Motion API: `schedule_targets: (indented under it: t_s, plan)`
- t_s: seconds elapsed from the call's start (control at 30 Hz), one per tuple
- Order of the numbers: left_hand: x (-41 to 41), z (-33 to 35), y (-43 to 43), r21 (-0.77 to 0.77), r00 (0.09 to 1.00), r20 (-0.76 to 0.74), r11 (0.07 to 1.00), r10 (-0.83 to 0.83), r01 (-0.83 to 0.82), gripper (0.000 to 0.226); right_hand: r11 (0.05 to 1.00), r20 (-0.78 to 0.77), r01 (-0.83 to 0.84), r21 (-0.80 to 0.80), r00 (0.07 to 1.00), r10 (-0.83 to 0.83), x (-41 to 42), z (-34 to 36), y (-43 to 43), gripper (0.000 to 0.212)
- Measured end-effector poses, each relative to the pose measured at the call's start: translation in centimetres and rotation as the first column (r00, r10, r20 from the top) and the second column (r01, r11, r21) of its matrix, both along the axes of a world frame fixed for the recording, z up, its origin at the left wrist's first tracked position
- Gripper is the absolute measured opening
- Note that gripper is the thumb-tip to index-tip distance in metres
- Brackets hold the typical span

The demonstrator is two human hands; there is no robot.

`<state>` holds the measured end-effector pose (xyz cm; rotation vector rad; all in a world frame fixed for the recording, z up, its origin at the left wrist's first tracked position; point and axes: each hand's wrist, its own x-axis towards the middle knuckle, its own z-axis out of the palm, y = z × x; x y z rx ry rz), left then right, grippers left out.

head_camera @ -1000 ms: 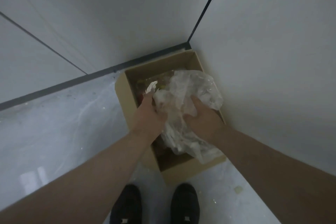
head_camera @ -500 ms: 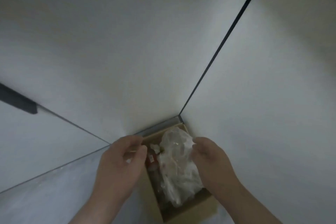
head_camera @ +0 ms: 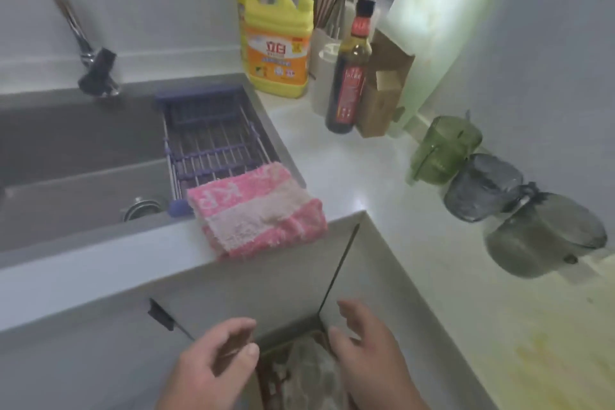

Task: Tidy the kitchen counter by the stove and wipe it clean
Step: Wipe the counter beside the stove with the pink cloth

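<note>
Below, left hand [head_camera: 213,366], right hand [head_camera: 369,353] slack beside crumpled bag [head_camera: 309,373].

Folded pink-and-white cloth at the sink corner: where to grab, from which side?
Pinch the near end of the folded pink-and-white terry cloth, coming from the front, just below the lip of the white counter. That end seems to droop over the lip, so fingers can close above and below it; the rest lies flat across the corner of the grey sink.

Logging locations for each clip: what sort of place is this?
A home kitchen, most likely: a sink with a faucet, a yellow detergent jug and a dark sauce bottle on the white counter.
</note>
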<state>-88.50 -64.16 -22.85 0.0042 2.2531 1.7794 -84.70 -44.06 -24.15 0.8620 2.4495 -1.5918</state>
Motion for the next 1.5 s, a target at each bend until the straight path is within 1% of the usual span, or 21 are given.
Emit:
schedule_targets:
  t_s: [0.07,0.13,0.2,0.3,0.4,0.5,0.6,0.67,0.73,0.83,0.93,1.0,1.07,1.17,1.27,1.33,1.4,1.43,1.5]
  plan:
    - [0.1,3.0,-0.6,-0.029,1.000,-0.031,1.000,-0.006,0.005,0.027,0.999,-0.035,-0.044,0.004,0.998,0.044,0.8,3.1,0.2,0.032]
    - [0.8,6.3,-1.2,-0.066,0.998,-0.059,0.998,-0.007,0.003,0.031,0.998,-0.066,-0.059,-0.004,0.996,0.059,1.7,6.1,0.2,0.032]
    - [1.7,9.7,-2.0,-0.090,0.996,-0.083,0.996,-0.008,0.000,0.025,0.999,-0.077,-0.048,-0.016,0.996,0.046,2.6,8.9,0.0,0.031]
    - [3.2,14.7,-2.8,-0.140,0.992,-0.126,0.990,-0.018,0.000,0.027,0.998,-0.099,-0.058,-0.029,0.994,0.055,4.4,12.7,-0.6,0.030]
    - [4.8,18.7,-3.4,-0.152,0.989,-0.145,0.988,-0.001,-0.021,0.018,0.993,-0.130,-0.106,-0.059,0.987,0.097,6.2,15.9,-0.8,0.033]
    - [6.5,21.6,-4.0,-0.156,0.987,-0.160,0.987,0.001,-0.027,0.023,0.987,-0.139,-0.150,-0.059,0.980,0.141,7.7,18.9,-0.6,0.037]
    - [8.0,23.4,-4.4,-0.142,0.982,-0.191,0.989,0.003,-0.031,0.020,0.982,-0.159,-0.183,-0.039,0.972,0.175,8.7,20.8,-0.1,0.036]
    - [8.7,24.0,-4.6,-0.136,0.977,-0.215,0.990,-0.004,-0.026,0.021,0.978,-0.176,-0.207,-0.029,0.964,0.199,9.2,21.4,-0.1,0.033]
    - [9.1,24.4,-4.7,-0.131,0.975,-0.223,0.991,-0.006,-0.024,0.015,0.975,-0.186,-0.222,-0.028,0.959,0.214,9.3,21.7,-0.4,0.031]
    - [9.3,24.7,-4.9,-0.127,0.977,-0.214,0.992,-0.016,-0.011,0.022,0.969,-0.188,-0.239,-0.067,0.957,0.223,9.2,21.4,-1.0,0.031]
    - [9.0,24.9,-5.1,-0.080,0.977,-0.213,0.997,0.006,-0.024,0.015,0.963,-0.178,-0.253,-0.088,0.956,0.235,8.8,21.1,-1.4,0.031]
    - [8.4,24.8,-5.3,-0.073,0.978,-0.205,0.997,0.019,-0.035,0.021,0.965,-0.169,-0.241,-0.101,0.960,0.222,8.1,20.8,-1.3,0.031]
    - [7.3,24.5,-5.6,-0.075,0.984,-0.178,0.996,0.026,-0.040,0.016,0.970,-0.164,-0.213,-0.116,0.967,0.193,7.1,20.5,-1.1,0.032]
    - [4.7,23.7,-6.0,-0.095,0.990,-0.140,0.995,0.008,-0.021,0.021,0.977,-0.126,-0.174,-0.126,0.979,0.159,5.1,19.9,-1.0,0.034]
    - [1.0,22.6,-5.9,-0.077,0.996,-0.093,0.997,-0.013,0.006,0.018,0.983,-0.090,-0.146,-0.115,0.987,0.136,2.7,19.1,-1.2,0.036]
    - [-2.0,21.9,-5.7,-0.059,0.998,-0.052,0.997,-0.042,0.039,0.029,0.987,-0.051,-0.120,-0.104,0.992,0.115,0.8,18.2,-1.3,0.035]
    - [-5.4,20.9,-5.3,-0.056,0.996,-0.007,0.995,-0.087,0.086,0.036,0.992,0.009,-0.061,-0.108,0.998,0.062,-1.4,17.5,-1.5,0.035]
    - [-7.2,20.2,-5.1,-0.066,0.993,0.005,0.991,-0.117,0.118,0.039,0.991,0.060,-0.006,-0.131,0.998,0.014,-2.5,17.2,-1.7,0.035]
    - [-10.3,18.8,-4.6,-0.111,0.984,0.018,0.978,-0.177,0.178,0.039,0.966,0.142,0.111,-0.233,0.987,-0.079,-4.6,16.2,-2.3,0.033]
